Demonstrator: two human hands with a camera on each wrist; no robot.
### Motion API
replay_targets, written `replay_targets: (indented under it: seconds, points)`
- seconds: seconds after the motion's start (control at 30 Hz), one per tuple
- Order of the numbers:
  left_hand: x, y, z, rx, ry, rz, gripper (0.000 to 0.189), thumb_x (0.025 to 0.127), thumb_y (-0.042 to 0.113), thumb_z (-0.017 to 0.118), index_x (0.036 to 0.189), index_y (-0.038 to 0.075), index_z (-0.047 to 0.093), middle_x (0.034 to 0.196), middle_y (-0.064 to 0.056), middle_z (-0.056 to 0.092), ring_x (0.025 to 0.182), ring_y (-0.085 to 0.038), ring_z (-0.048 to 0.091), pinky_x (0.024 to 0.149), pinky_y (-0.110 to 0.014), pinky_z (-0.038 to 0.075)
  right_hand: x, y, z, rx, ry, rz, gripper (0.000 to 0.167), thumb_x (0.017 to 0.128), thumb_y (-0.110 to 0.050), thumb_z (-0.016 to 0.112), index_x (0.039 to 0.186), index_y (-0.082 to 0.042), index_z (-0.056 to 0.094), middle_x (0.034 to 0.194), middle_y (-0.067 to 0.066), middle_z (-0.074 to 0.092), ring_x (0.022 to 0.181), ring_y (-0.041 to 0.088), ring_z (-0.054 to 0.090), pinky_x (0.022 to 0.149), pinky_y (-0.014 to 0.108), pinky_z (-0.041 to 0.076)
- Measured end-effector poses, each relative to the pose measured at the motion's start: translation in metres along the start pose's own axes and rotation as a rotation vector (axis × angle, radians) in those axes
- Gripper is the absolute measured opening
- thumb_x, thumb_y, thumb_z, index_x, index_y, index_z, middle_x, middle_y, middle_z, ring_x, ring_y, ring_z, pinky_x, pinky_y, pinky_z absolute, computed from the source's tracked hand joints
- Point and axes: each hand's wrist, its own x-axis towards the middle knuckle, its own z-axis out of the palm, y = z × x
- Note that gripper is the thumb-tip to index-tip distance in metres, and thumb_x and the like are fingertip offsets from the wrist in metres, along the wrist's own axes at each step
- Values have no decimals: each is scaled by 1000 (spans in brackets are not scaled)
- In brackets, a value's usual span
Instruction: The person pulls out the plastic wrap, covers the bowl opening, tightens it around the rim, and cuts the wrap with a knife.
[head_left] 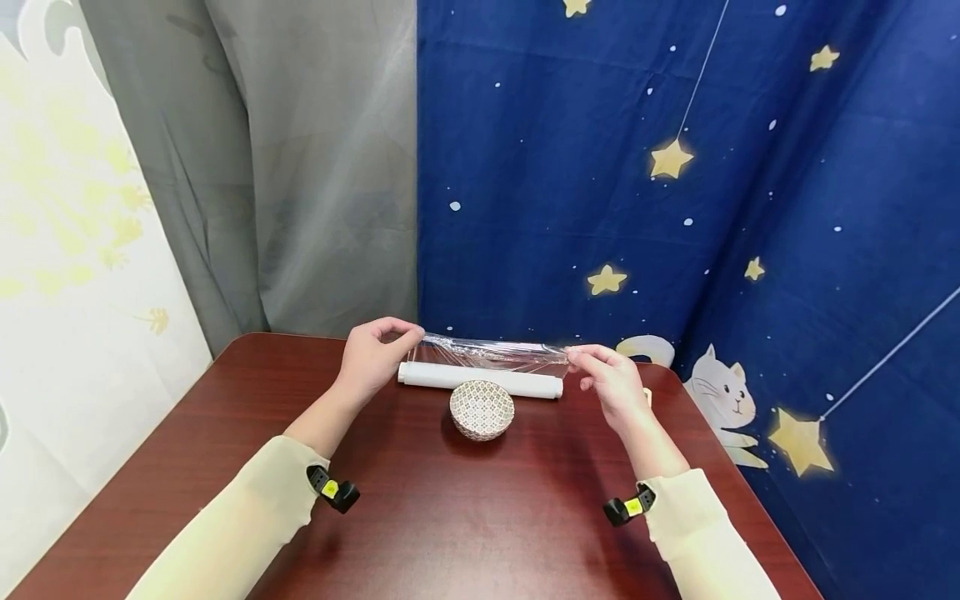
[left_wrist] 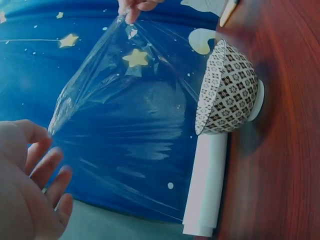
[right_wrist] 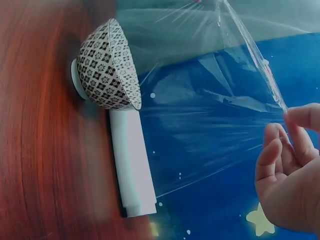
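A clear sheet of plastic wrap (head_left: 495,351) stretches up from a white roll (head_left: 480,380) lying across the table. My left hand (head_left: 378,354) pinches one upper corner of the sheet between thumb and index finger. At the opposite corner my right hand (head_left: 611,379) pinches the film the same way, its other fingers loosely bent. The sheet's top edge is bunched between both hands, as the left wrist view shows. On the near side of the roll a patterned bowl (head_left: 482,410) stands upright; in the right wrist view the bowl (right_wrist: 107,67) shows its dark floral pattern.
The dark red-brown wooden table (head_left: 465,517) reaches back to a grey curtain (head_left: 330,167) and a blue starry curtain (head_left: 540,167). A small pale object (head_left: 647,397) lies beyond my right wrist, mostly hidden. Each sleeve bears a small black wrist camera (head_left: 333,489).
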Motion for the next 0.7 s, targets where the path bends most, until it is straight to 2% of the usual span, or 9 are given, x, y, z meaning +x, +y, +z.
replay_targets:
  seconds: [0.1, 0.27, 0.57, 0.7]
  points:
    - [-3, 0, -1, -53, -27, -37, 23, 98, 30, 83, 107, 8, 86, 93, 4, 82, 89, -11, 68, 78, -21, 54, -3, 1, -3, 41, -22, 14, 11, 105, -14, 74, 108, -16, 85, 93, -12, 81, 93, 8, 73, 73, 22, 57]
    - [-7, 2, -2, -126, -44, -61, 25, 98, 27, 83, 108, 4, 84, 88, 12, 78, 83, -7, 68, 77, -21, 55, -8, -1, -7, 42, -29, 31, 16, 105, -16, 74, 118, -8, 82, 98, -12, 81, 97, 9, 74, 76, 22, 59]
    - [-16, 4, -5, -154, -62, -51, 23, 98, 23, 83, 107, 1, 84, 89, 7, 80, 83, -10, 69, 76, -22, 57, -22, 3, -12, 34, -60, 27, 11, 104, -12, 75, 105, -18, 84, 103, -14, 82, 97, 9, 74, 79, 24, 60]
    - [-19, 3, -7, -140, -73, -48, 24, 98, 24, 83, 107, 2, 84, 92, 9, 80, 89, -8, 68, 79, -20, 56, -30, 5, -15, 2, -95, 0, 11, 103, -13, 77, 111, -11, 83, 105, -13, 82, 97, 9, 73, 79, 24, 60]
